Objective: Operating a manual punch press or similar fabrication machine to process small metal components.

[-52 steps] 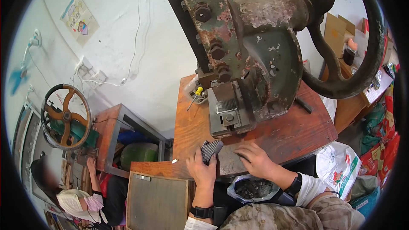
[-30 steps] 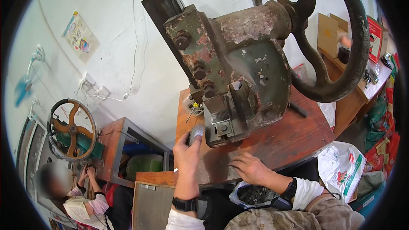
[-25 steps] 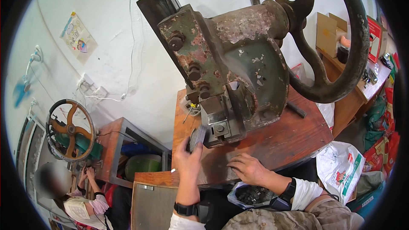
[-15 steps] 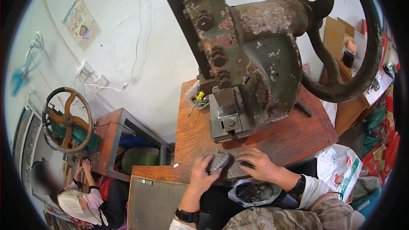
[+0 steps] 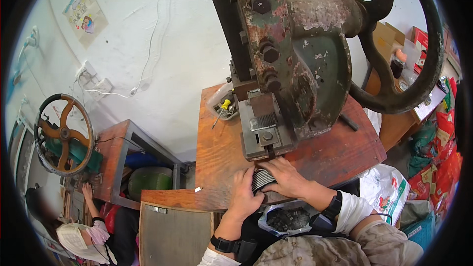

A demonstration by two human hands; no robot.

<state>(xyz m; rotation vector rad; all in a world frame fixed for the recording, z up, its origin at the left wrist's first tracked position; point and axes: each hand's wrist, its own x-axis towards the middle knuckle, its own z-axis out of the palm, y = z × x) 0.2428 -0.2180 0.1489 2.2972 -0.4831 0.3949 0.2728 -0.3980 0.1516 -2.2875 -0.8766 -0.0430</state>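
My left hand (image 5: pixel 243 193) and my right hand (image 5: pixel 287 179) are curled round a row of thin grey metal pieces (image 5: pixel 262 179), pressed side by side at the table's front edge. Fingers from both sides cover its ends. Just beyond them is the metal die block (image 5: pixel 267 137) of a worn green hand press (image 5: pixel 268 39), with a bolt on its front. Below my hands, an open plastic bag (image 5: pixel 267 226) in my lap holds many small grey metal pieces (image 5: pixel 290 218).
The press's large handwheel (image 5: pixel 436 49) curves over the right side. A yellow-handled screwdriver (image 5: pixel 225 105) lies in a plastic tub (image 5: pixel 215 99) beside the press. At left, another person (image 5: pixel 81 236) sits by a second handwheel (image 5: pixel 64 133). Bags (image 5: pixel 384 189) crowd the right.
My hands have come together, and the grey pieces now form a tidy row between them instead of a clump in the left hand. The view has shifted slightly.
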